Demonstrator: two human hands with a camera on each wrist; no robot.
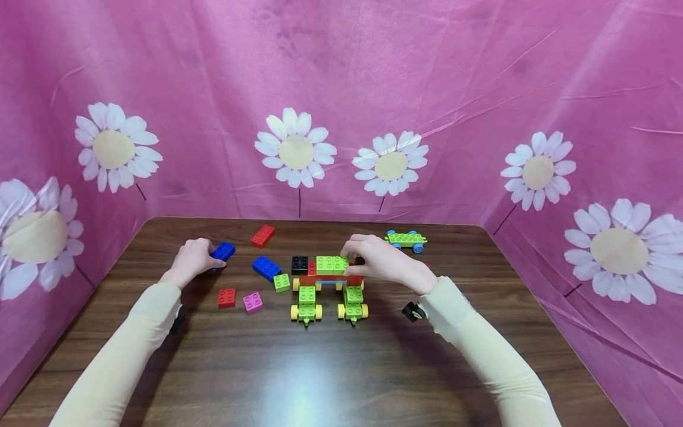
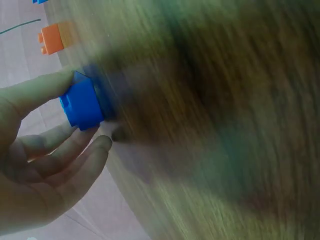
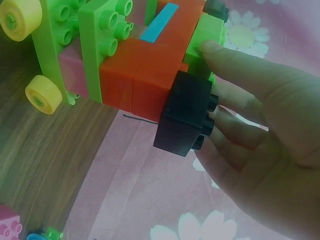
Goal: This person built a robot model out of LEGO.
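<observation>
My left hand [image 1: 193,261] is at the table's left side, pinching a blue toy brick [image 1: 224,251] between thumb and fingers. The left wrist view shows that blue brick [image 2: 82,104] close to the wood. Mid-table stands a wheeled brick model with green bases [image 1: 306,296], yellow wheels [image 1: 319,312] and a red layer [image 3: 135,80]. With thumb and fingers, my right hand [image 1: 381,261] grips a light green brick [image 3: 200,47] on the model's top. A black brick [image 3: 184,114] sits beside those fingers; another black brick [image 1: 300,264] tops the model's left end.
Between the left hand and the model lie a blue brick [image 1: 266,268], a small green brick [image 1: 281,283], a pink brick [image 1: 253,302] and a red brick [image 1: 226,298]. Farther back are a red brick [image 1: 263,235] and a green wheeled base [image 1: 407,240]. A pink flowered cloth [image 1: 341,71] surrounds the table.
</observation>
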